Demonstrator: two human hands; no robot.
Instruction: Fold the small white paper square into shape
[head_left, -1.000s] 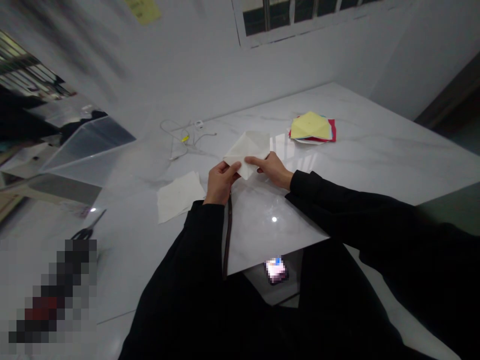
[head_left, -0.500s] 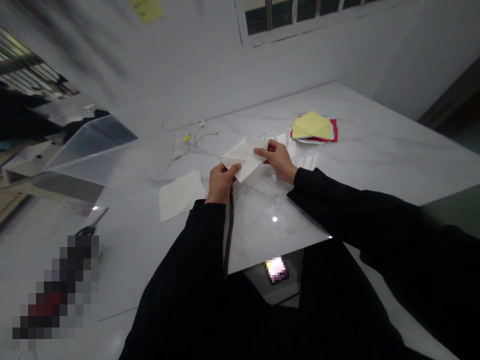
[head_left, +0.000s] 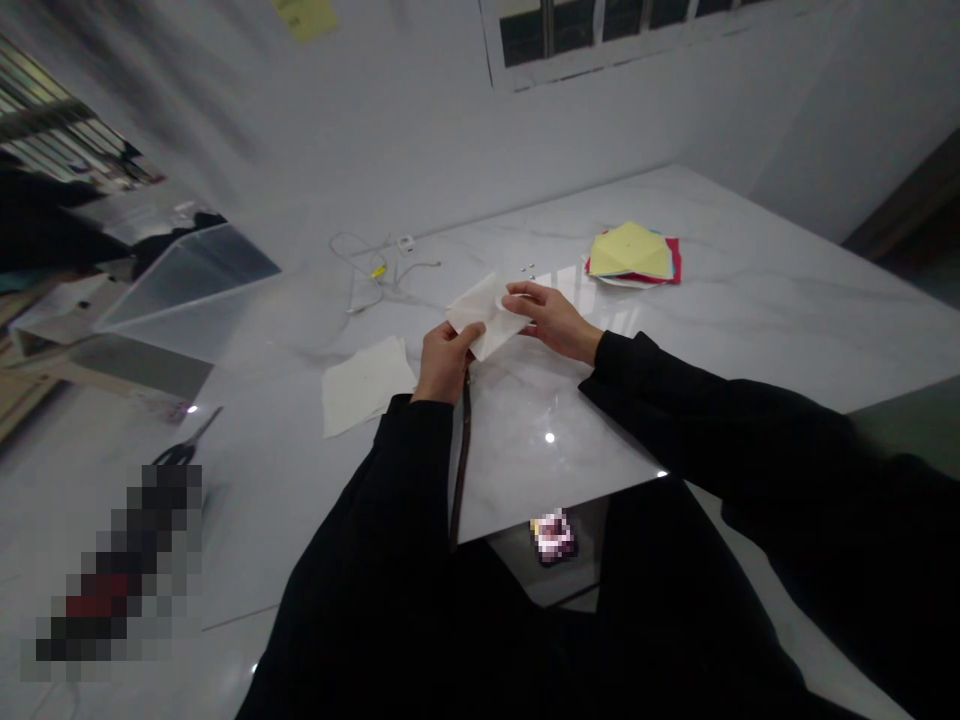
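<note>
While held over the marble tabletop (head_left: 757, 320), the folded white paper (head_left: 486, 312) sits between both hands, its long axis running roughly side to side. Left hand (head_left: 446, 363) is nearer, pinching the sheet's left portion in a narrow grip. Right hand (head_left: 551, 320) extends its fingers (head_left: 521, 293) to the right end; contact is apparent, but whether it pinches cannot be confirmed.

Cream folded paper (head_left: 484, 317), white marble tabletop with grey veins (head_left: 750, 300), yellow and red paper stack (head_left: 631, 254), black sleeves (head_left: 697, 420)
</note>
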